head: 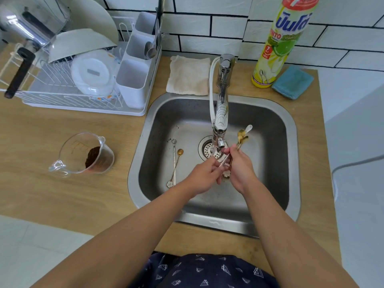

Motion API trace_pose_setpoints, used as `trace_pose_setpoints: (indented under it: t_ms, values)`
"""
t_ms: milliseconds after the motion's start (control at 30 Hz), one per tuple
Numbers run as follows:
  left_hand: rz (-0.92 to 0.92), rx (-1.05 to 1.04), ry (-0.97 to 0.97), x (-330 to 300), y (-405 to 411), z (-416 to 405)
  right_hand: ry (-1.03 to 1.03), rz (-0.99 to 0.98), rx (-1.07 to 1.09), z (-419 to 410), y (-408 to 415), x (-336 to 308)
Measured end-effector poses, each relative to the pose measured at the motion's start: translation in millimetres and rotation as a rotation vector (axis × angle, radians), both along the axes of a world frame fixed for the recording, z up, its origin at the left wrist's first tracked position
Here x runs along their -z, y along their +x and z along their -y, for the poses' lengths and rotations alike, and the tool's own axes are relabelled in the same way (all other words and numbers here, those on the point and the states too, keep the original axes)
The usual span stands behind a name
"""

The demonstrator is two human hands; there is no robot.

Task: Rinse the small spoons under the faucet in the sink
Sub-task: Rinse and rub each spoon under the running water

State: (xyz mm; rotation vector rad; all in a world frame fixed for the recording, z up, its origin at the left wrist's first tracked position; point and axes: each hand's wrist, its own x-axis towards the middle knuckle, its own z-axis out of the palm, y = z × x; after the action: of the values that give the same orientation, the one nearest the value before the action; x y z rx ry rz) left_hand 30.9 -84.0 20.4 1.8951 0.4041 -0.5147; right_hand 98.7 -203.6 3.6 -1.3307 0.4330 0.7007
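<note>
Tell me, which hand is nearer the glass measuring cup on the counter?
Left. The left hand is over the sink, on the side toward the measuring cup; the right hand is beyond it, farther away.

1. both hands meet over the steel sink (143, 129), just below the faucet (220, 129) nozzle and above the drain (208, 149).
2. the right hand (242, 173) grips a bunch of small spoons (243, 136), bowls fanned up to the right of the nozzle.
3. the left hand (204, 176) pinches a spoon handle (224, 162) beside it.
4. two loose spoons (174, 163) lie on the sink floor to the left.
5. a measuring cup (83, 153) with dark grounds sits on the wooden counter (62, 194).
</note>
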Motion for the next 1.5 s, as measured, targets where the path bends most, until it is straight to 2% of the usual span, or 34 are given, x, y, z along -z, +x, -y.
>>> trace_pose_setpoints:
  t_ms: [100,167,267,333,433,667,800,833,933,1000,1067,1200,1333,1433,1500]
  values:
    - [0.019,0.17,0.181,7.7,-5.5,-7.5,-0.097,0.018,0.045,0.7,0.5,1.0]
    - [-0.003,0.165,0.375,18.8,-5.9,-25.8,-0.018,0.013,0.143,4.9,3.1,2.0]
    - [-0.085,0.044,0.652,47.0,-6.4,-63.8,0.191,-0.03,0.226,14.2,4.9,1.3]
    - [-0.164,0.032,0.716,63.0,-7.8,-83.4,0.237,-0.048,0.234,17.0,3.9,2.1]
    - [-0.178,-0.01,0.729,77.1,-11.7,-97.0,0.259,-0.068,0.212,17.0,2.2,2.7]
    - [-0.3,-0.103,0.65,78.6,-13.1,-101.7,0.23,-0.112,0.145,13.7,-0.3,4.4]
    - [-0.209,-0.015,0.608,59.5,-6.3,-92.8,0.193,-0.1,0.17,9.2,0.4,5.6]
    - [-0.182,-0.037,0.509,52.0,-3.5,-86.9,0.156,-0.09,0.165,7.3,0.4,5.5]
    - [-0.219,-0.209,0.039,26.1,6.6,-60.9,-0.035,-0.037,0.093,0.8,-1.8,5.2]
    - [-0.239,-0.231,-0.142,11.0,10.2,-42.8,-0.101,-0.002,0.032,-2.5,-2.6,4.9]
    - [-0.221,-0.203,-0.23,-0.5,9.5,-28.5,-0.109,0.032,-0.052,-4.9,-2.0,3.2]
    - [-0.145,-0.145,-0.203,-12.4,-1.6,-16.3,-0.132,0.117,-0.149,-8.5,-0.2,2.1]
    - [-0.085,-0.23,-0.174,-14.8,-13.2,-14.9,-0.235,0.146,-0.232,-15.9,7.5,1.1]
    - [-0.068,-0.248,-0.125,-15.6,-17.5,-18.0,-0.199,0.131,-0.268,-20.6,7.8,2.8]
    - [-0.057,-0.256,-0.085,-15.8,-17.6,-21.3,-0.203,0.198,-0.31,-21.3,4.3,4.7]
